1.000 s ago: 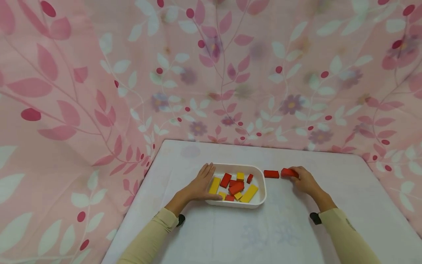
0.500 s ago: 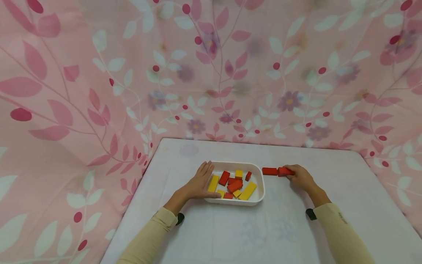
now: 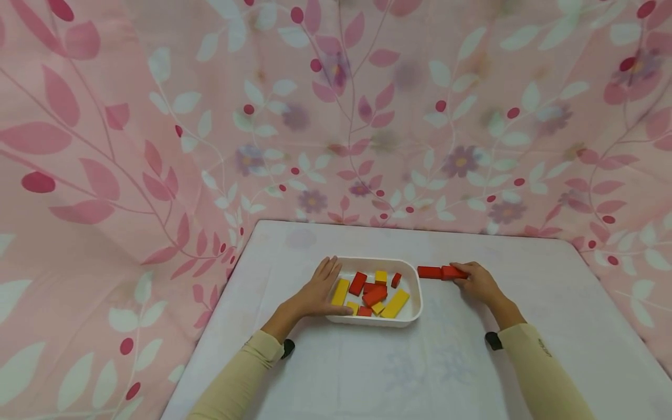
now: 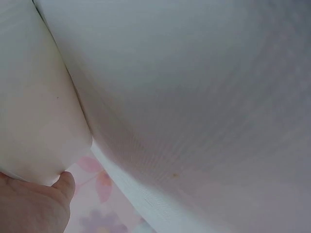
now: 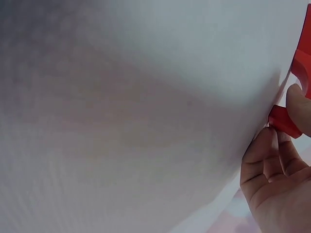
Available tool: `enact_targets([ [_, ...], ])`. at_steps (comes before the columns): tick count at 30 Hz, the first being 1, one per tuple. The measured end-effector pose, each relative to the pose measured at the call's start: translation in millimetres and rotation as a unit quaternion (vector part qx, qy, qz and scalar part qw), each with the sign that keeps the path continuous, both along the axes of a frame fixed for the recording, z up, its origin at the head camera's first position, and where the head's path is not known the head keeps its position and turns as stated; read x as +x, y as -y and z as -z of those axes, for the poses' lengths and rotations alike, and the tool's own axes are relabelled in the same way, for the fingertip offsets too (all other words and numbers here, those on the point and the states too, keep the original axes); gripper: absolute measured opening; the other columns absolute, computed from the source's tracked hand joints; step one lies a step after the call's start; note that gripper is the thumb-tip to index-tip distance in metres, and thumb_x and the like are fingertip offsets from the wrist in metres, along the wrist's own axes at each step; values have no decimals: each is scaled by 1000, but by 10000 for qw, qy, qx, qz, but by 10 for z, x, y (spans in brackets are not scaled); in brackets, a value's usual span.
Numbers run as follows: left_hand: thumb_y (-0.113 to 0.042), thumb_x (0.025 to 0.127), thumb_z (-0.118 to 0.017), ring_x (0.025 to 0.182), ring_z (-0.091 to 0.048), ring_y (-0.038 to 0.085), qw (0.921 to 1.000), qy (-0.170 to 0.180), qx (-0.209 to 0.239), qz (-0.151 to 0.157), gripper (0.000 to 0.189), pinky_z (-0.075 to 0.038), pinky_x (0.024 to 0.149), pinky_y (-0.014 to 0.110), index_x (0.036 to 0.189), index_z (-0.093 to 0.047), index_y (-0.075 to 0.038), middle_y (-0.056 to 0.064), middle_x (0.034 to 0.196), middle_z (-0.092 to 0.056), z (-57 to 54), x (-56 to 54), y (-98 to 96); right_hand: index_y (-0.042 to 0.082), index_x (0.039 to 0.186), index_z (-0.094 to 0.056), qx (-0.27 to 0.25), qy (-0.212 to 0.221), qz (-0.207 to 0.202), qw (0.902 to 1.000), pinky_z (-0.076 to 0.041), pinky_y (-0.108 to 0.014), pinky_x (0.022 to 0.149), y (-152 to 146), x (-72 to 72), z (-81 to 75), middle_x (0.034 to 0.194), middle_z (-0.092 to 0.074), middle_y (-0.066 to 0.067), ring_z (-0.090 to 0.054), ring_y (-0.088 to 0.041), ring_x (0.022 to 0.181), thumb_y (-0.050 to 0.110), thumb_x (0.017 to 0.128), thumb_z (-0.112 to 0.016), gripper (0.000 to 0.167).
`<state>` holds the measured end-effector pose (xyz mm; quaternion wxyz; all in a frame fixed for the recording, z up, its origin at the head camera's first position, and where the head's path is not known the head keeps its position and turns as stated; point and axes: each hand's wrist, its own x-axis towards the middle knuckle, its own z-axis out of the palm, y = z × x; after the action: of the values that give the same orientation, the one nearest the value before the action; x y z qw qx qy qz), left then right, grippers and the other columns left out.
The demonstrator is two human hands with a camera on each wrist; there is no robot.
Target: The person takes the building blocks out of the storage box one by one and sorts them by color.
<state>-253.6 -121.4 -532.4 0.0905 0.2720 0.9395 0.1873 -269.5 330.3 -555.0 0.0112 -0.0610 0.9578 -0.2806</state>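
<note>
My left hand (image 3: 315, 297) rests across the left end of a white tray (image 3: 418, 291), fingers straight along its far left corner and thumb along the near rim. Seen low in the left wrist view, that hand lies against the tray's wall (image 4: 39, 97). Inside the tray are several red and yellow blocks. Right of the tray, a red block (image 3: 429, 272) lies flat on the table. My right hand (image 3: 480, 284) pinches a second red block (image 3: 451, 272), its left end right at the first one. The right wrist view shows a curved cut-out in this red arch block (image 5: 302, 65), thumb over it.
A white cloth covers the table (image 3: 367, 373). A pink floral curtain (image 3: 336, 116) hangs along the table's back and left edges. Dark wrist cameras sit under both beige sleeves (image 3: 241, 373).
My right hand has slid its red arch block left, closing the gap to the red block on the table. The left hand and the tray have stayed put.
</note>
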Motion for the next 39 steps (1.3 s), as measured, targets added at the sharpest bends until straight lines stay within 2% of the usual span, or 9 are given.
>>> enact_targets([
  [5, -76, 72, -66, 155, 4, 28, 10000, -59, 11, 36, 123, -22, 121, 52, 160, -11, -11, 9, 168, -1, 0, -1, 0, 0, 133, -59, 23, -106, -26, 9999, -48, -62, 90, 17, 5, 4, 117, -59, -32, -56, -45, 105, 8, 89, -70, 46],
  [16, -76, 72, -67, 155, 3, 28, 10000, -70, -5, 42, 122, -21, 121, 53, 160, -12, -11, 8, 168, -1, -6, 0, 13, 0, 135, -57, 50, -4, -76, 10000, -45, -64, 94, 45, 34, -22, 120, -56, -33, -55, -48, 109, 10, 89, -71, 49],
  [20, -76, 72, -67, 155, 2, 30, 10000, -60, 27, 45, 121, -23, 121, 54, 159, -14, -11, 11, 168, -3, -2, -2, 14, 2, 139, -53, 110, 213, -83, 9997, -45, -63, 96, 32, 20, -10, 124, -55, -32, -53, -47, 112, 18, 90, -72, 56],
  [24, -76, 72, -66, 155, 3, 30, 10000, -50, 39, 46, 120, -24, 120, 54, 159, -15, -11, 10, 168, -2, -4, -3, 10, 3, 147, -43, 79, 611, -44, 9981, -42, -65, 101, 8, -18, 0, 132, -49, -33, -48, -47, 119, 33, 88, -74, 73],
  [30, -75, 72, -68, 155, 4, 29, 10000, -7, 30, 17, 120, -23, 121, 53, 159, -14, -12, 9, 168, -1, -11, 3, 3, 8, 153, -32, -181, 1221, 211, 9921, -39, -67, 104, -31, -59, 15, 145, -38, -33, -38, -50, 129, 49, 86, -73, 89],
  [35, -75, 73, -67, 155, 4, 28, 10000, -65, -47, 34, 120, -23, 121, 53, 160, -14, -12, 10, 168, -1, 7, 1, 3, 9, 153, -33, -544, 1489, 507, 9860, -44, -62, 103, -65, -50, 10, 145, -42, -29, -41, -46, 127, 53, 86, -72, 89],
  [39, -76, 73, -67, 155, 4, 28, 9999, -77, -70, 41, 121, -21, 121, 52, 160, -13, -12, 10, 168, -1, 14, -7, 7, 8, 150, -38, -765, 1501, 519, 9843, -47, -59, 101, -87, -33, -13, 140, -47, -28, -44, -43, 122, 52, 88, -70, 83],
])
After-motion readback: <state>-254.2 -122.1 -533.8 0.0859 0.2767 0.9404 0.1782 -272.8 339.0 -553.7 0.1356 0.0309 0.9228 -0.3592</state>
